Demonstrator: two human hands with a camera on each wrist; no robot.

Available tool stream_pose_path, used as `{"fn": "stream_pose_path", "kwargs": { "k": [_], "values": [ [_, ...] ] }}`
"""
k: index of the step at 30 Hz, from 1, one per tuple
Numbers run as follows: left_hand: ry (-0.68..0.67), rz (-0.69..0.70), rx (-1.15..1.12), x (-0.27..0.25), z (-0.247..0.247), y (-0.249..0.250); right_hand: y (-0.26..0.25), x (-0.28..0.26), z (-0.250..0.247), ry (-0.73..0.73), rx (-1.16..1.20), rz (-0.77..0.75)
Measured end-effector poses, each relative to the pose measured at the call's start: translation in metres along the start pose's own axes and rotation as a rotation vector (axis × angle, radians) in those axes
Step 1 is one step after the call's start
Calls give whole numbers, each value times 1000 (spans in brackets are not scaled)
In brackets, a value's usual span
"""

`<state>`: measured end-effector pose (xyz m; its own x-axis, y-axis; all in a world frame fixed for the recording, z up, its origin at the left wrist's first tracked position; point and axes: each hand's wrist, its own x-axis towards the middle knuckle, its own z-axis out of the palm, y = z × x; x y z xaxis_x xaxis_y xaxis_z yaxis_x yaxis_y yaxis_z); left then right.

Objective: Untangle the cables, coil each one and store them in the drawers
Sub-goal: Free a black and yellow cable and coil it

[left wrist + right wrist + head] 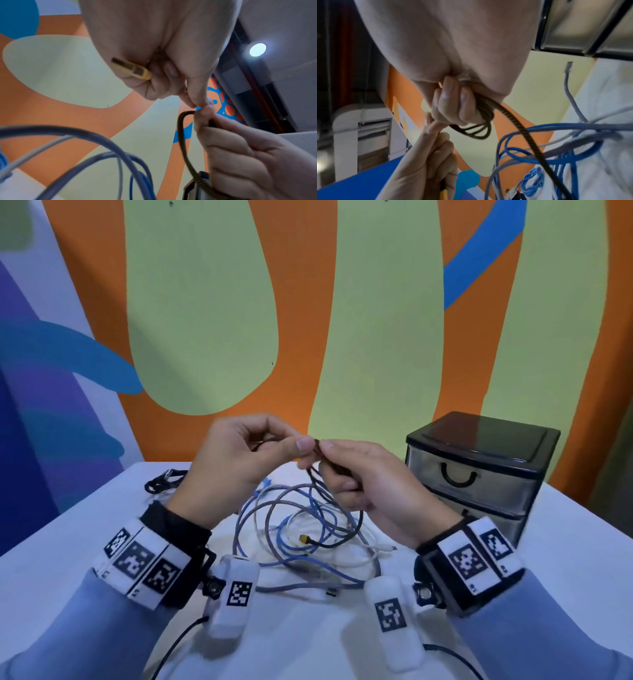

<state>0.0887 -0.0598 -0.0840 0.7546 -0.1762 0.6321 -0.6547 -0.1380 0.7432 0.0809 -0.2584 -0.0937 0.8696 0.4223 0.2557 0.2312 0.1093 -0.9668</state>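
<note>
Head view: we see left hand [236,460] and right hand [370,477] meeting above table [68,546], pinching black braided cable [317,479]; tangle of blue and grey cables [291,529] below; drawer unit [479,470] at right, drawers closed.

Left wrist view: we find yellow connector [132,69] tucked in left palm, fingers curled round it; not seen from head.

Right wrist view: right fingers [453,100] curl round small coil of braided cable, tail dropping toward tangle; cable's far end hidden.

Head view looks down; wrist views look up, close, sharing hands.
</note>
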Motion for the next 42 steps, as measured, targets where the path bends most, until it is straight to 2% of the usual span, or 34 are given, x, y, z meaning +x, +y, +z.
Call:
{"fn": "stream_pose_path", "kwargs": {
  "k": [6,12,14,16,19,22,24,28,35,42],
  "values": [
    [45,167,139,0,0,-3,0,-2,-5,-98,219,73],
    [103,416,582,6,-6,-10,2,-1,-3,-184,456,88],
    [104,457,617,5,-2,-12,3,-1,-1,-204,489,91],
    [81,408,566,2,3,-13,4,-1,0,-225,506,82],
    [-34,149,299,-2,11,-7,5,1,0,-212,523,45],
    [-42,-141,-110,-3,16,4,6,4,-5,-120,536,6],
    [-28,-207,-243,-4,18,8,7,6,-8,-26,500,-17],
    [-66,-117,-82,-8,22,5,12,10,-9,116,398,-61],
    [-14,-12,-43,-10,30,2,19,13,-6,265,153,-131],
    [-52,221,400,-12,23,-10,20,13,-5,257,97,-82]
  ]
}}
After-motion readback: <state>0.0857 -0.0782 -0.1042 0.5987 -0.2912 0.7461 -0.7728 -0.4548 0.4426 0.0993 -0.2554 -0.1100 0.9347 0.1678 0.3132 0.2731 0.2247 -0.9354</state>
